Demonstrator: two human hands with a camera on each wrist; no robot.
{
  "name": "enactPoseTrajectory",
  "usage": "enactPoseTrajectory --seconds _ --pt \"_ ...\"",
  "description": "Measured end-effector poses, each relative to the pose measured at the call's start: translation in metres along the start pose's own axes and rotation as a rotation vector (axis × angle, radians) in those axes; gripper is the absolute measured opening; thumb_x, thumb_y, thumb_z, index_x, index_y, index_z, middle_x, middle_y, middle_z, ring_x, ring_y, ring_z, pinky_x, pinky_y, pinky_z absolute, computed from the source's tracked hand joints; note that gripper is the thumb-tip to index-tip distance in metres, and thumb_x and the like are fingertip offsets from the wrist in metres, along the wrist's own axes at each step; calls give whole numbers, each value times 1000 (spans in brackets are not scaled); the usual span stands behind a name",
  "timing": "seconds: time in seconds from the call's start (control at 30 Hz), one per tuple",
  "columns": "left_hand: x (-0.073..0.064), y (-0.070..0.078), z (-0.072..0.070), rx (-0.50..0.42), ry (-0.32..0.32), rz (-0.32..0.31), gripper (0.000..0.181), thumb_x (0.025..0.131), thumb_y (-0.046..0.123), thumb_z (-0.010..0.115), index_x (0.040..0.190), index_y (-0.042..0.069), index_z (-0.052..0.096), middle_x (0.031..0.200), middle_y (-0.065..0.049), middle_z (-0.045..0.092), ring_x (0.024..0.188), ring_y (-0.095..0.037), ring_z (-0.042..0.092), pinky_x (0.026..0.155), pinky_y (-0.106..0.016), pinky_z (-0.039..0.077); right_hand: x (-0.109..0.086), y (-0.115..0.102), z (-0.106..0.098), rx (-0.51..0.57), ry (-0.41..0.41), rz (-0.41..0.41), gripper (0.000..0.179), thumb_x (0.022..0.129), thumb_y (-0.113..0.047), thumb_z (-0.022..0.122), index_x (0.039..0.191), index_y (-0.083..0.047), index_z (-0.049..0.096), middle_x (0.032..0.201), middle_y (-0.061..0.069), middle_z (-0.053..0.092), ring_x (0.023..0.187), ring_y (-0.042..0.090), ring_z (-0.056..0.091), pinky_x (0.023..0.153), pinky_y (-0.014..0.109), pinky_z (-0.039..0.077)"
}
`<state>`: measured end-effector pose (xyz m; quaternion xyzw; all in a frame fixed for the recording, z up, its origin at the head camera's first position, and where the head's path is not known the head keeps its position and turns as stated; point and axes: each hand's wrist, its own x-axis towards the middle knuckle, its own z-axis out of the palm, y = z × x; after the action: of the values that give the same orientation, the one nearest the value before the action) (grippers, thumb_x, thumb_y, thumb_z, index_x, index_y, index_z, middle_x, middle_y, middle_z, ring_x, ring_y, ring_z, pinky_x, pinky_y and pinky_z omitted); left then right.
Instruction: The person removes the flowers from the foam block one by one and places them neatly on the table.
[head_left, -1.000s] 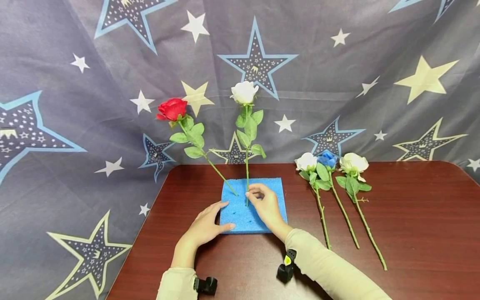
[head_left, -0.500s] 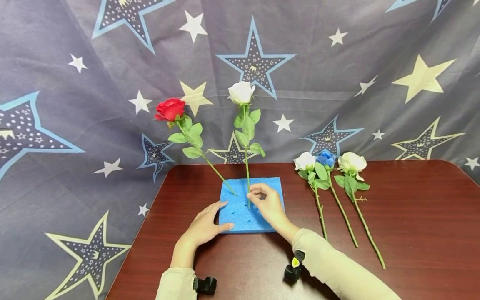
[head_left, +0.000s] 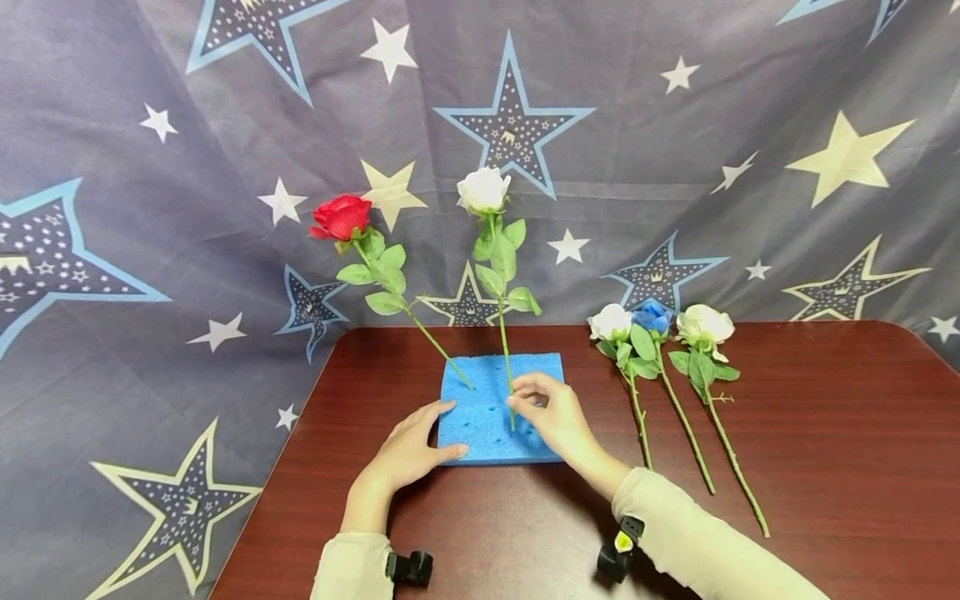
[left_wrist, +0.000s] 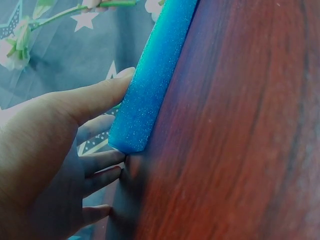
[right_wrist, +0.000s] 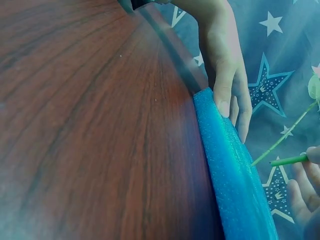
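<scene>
My right hand [head_left: 551, 414] pinches the stem of a white rose [head_left: 483, 192] between thumb and fingertips. The stem stands nearly upright, and its lower end shows below the fingers, over the blue foam block [head_left: 480, 450]. In the right wrist view this cut stem end [right_wrist: 287, 161] hangs free above the foam. My left hand [head_left: 401, 450] lies at the block's left side, fingers extended along the edge and thumb at the front corner. A red rose [head_left: 342, 218] is stuck in the foam and leans left. Several small holes dot the block's top.
On the right of the dark red wooden table [head_left: 840, 433] lie a white rose [head_left: 612, 323], a blue rose [head_left: 654, 318] and a cream rose [head_left: 705, 327], stems toward the front. A grey curtain [head_left: 615, 142] with stars hangs behind the table.
My right hand has moved right and toward the front with the white rose, its stem end shifting across the foam. My left hand and the red rose have stayed put.
</scene>
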<state>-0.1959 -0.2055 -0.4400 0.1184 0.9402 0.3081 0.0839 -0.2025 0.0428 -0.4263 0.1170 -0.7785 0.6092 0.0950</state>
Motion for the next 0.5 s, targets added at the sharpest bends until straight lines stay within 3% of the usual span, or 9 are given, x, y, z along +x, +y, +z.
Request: enactPoseTrajectory --seconds 0.5 --pt "-1 -1 -1 2 -2 25 77 86 53 72 150 20 44 155 -9 39 143 -34 31 113 -59 24 -17 -6 -24 -37 -50 37 16 85 -3 76 100 0 72 86 7 72 81 18 66 77 27 52"
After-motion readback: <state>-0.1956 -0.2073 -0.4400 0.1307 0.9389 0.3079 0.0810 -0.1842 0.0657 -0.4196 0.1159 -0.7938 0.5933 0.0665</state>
